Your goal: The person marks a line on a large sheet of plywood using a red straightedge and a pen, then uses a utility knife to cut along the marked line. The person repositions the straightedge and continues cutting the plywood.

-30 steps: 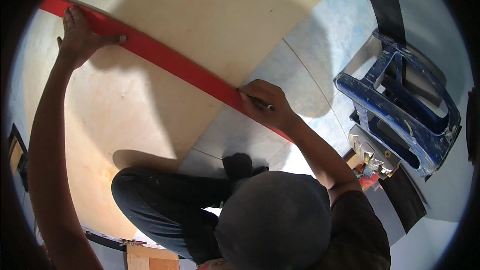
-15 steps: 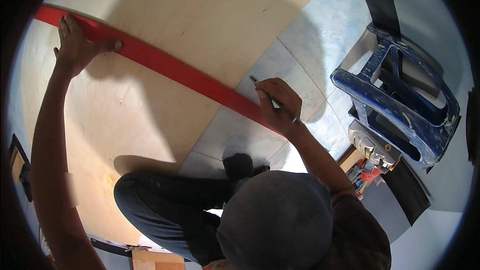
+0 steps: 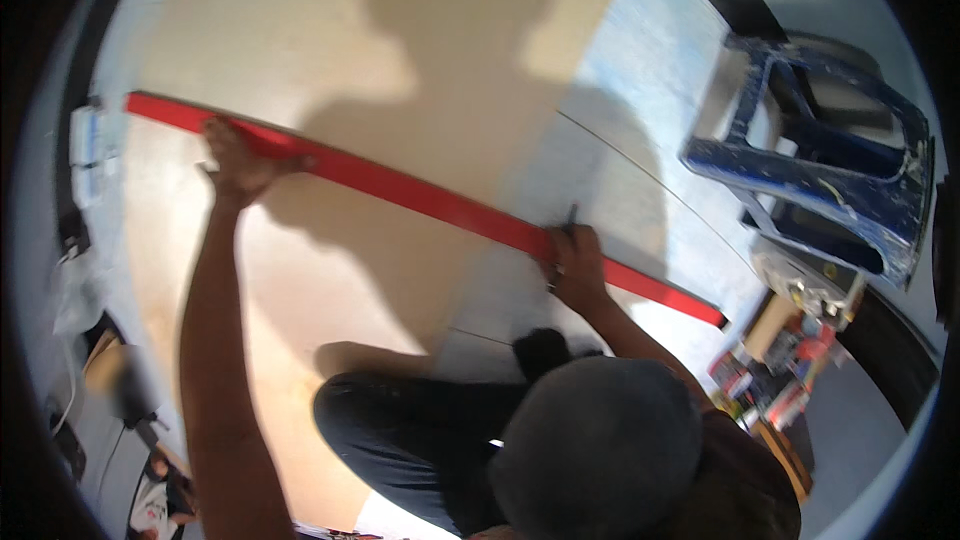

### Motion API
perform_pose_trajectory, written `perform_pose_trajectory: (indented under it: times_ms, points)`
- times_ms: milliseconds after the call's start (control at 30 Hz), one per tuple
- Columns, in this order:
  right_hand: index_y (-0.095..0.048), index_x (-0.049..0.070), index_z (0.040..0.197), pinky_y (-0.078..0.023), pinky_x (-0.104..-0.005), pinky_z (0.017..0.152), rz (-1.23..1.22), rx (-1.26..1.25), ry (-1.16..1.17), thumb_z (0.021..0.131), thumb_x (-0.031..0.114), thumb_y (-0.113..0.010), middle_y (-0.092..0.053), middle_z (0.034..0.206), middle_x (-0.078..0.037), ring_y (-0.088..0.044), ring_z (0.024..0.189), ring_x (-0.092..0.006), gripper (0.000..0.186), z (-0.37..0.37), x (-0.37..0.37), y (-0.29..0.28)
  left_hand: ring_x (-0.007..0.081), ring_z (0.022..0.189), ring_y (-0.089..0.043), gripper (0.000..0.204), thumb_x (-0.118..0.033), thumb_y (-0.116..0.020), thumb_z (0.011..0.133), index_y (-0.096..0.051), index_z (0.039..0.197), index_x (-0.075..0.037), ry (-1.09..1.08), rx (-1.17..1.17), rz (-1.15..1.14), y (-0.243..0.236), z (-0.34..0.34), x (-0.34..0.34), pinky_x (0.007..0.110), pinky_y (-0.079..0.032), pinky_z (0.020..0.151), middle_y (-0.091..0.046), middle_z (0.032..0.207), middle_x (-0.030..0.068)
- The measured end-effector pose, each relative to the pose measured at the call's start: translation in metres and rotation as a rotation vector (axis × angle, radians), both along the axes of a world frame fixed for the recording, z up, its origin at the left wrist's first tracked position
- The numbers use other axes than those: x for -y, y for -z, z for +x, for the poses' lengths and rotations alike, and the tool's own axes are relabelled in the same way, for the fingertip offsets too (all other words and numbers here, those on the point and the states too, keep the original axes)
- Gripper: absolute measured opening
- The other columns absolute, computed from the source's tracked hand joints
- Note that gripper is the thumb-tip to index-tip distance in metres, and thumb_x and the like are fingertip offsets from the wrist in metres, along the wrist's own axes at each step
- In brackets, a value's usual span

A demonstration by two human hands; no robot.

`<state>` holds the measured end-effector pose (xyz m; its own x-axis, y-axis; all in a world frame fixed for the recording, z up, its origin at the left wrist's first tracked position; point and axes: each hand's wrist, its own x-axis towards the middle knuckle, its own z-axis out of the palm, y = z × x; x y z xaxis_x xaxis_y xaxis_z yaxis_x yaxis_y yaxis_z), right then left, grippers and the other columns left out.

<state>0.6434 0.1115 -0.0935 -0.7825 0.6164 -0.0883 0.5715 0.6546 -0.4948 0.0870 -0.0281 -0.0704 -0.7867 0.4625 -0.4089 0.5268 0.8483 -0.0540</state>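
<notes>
A long red straightedge [image 3: 420, 194] lies slantwise across a pale plywood sheet [image 3: 290, 30], its right part reaching past the sheet's edge over the floor tiles. My left hand [image 3: 240, 162] presses on the straightedge near its left end, fingers spread and thumb stretched along the red face. Farther right, beside the plywood edge, my right hand [image 3: 577, 262] rests on the straightedge with curled fingers. A thin dark pencil or pen [image 3: 573, 213] sticks up from that hand; most of it is hidden by the fingers.
Light blue-grey tiles [image 3: 620, 155] border the plywood. A paint-spattered blue plastic stool [image 3: 800, 175] lies tipped over at the right. Below it are a silvery case [image 3: 805, 275] and a heap of small items [image 3: 775, 370]. My bent leg [image 3: 410, 430] is at the near side.
The view has shifted, and both ends of the straightedge now show. My right hand has come from beyond the straightedge down onto it, pencil still in its fingers. My left hand stays on the straightedge.
</notes>
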Motion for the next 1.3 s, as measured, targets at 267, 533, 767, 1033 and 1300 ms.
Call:
perform_pose_trajectory:
  times_ms: [267,533,767,1033,1300]
  points:
    - [-0.06,0.003,0.125,-0.053,-0.0545,0.078,-0.081,0.007,-0.007,0.091,0.02,-0.081,-0.059,0.113,-0.024,-0.062,0.097,-0.0479,0.044,-0.008,-0.014,-0.031,0.0503,0.167,-0.003,0.151,-0.086,-0.077,0.075,-0.003,0.174,0.001,-0.113,-0.079,0.488,-0.026,0.103,0.045,0.07,-0.017,0.13,-0.003,0.18,0.0319]
    - [-0.06,0.0,0.116,-0.048,-0.0475,0.083,-0.111,-0.307,-0.29,0.096,0.016,-0.077,-0.057,0.103,-0.021,-0.058,0.094,-0.0447,0.031,-0.032,-0.012,-0.038,0.0518,0.165,-0.017,0.127,-0.071,-0.074,0.089,-0.017,0.171,0.007,-0.74,0.028,0.569,-0.014,0.187,0.33,0.064,-0.024,0.131,-0.016,0.174,0.041]
    - [-0.06,0.003,0.12,-0.05,-0.0516,0.091,-0.353,-0.248,-0.118,0.094,0.016,-0.077,-0.06,0.107,-0.019,-0.06,0.1,-0.0406,0.034,-0.054,0.014,-0.086,0.0501,0.167,0.0,0.14,-0.092,-0.065,0.082,-0.003,0.176,-0.01,-1.184,0.078,0.148,-0.003,0.277,0.416,0.073,-0.017,0.128,0.003,0.18,0.0328]
    - [-0.065,-0.001,0.12,-0.053,-0.041,0.087,-0.397,-0.327,-0.396,0.092,0.012,-0.084,-0.064,0.108,-0.014,-0.062,0.099,-0.0281,0.036,-0.065,0.06,-0.095,0.045,0.162,0.033,0.172,-0.095,-0.08,0.061,0.028,0.171,-0.018,-1.197,0.218,0.158,-0.001,0.282,0.425,0.079,0.003,0.124,0.033,0.175,0.0277]
    - [-0.06,0.001,0.113,-0.047,-0.0467,0.081,-0.351,-0.254,-0.646,0.093,0.015,-0.077,-0.055,0.098,-0.019,-0.057,0.092,-0.0407,0.03,-0.136,0.096,-0.131,0.0489,0.161,0.033,0.185,-0.086,-0.094,0.051,0.03,0.169,-0.017,-1.129,0.278,0.187,0.004,0.287,0.441,0.078,0.0,0.124,0.035,0.173,0.0323]
